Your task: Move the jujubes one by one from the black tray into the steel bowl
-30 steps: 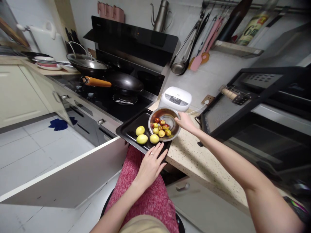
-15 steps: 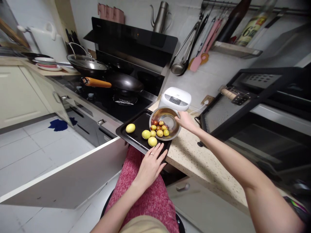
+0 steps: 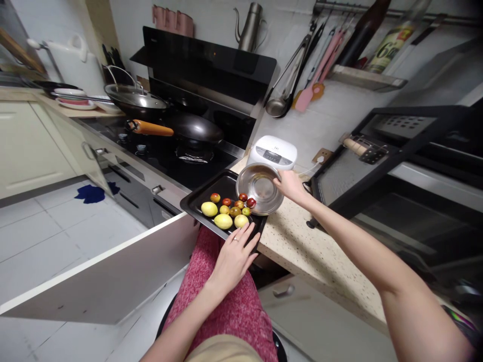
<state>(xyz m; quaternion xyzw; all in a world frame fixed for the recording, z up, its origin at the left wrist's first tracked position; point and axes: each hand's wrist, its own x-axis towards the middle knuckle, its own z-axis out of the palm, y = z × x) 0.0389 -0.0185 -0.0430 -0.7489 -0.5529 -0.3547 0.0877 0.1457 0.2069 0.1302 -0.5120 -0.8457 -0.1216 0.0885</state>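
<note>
My right hand (image 3: 290,186) grips the rim of a stainless steel bowl (image 3: 264,188), tilted over a black baking tray (image 3: 192,202). Several small red and yellow-green fruits, which look like jujubes (image 3: 235,211), lie on the tray by the bowl's lower lip. Larger yellow oval fruits (image 3: 223,221) rest along the tray's near side; their kind I cannot tell. With fingers spread, my left hand (image 3: 236,256) lies on the tray's near right corner, fingertips close to one yellow fruit.
Behind the bowl stands a white appliance with a display (image 3: 274,151). A wok (image 3: 194,128) and a lidded pan (image 3: 136,98) sit on the black stove (image 3: 158,146). An open cabinet door (image 3: 113,276) juts out at left. An oven (image 3: 407,201) stands at right on the speckled counter (image 3: 302,246).
The small fruits have rolled out of the bowl and spread leftward over the tray. The yellow fruits have shifted. My right hand has tipped the bowl further; my left hand stays put.
</note>
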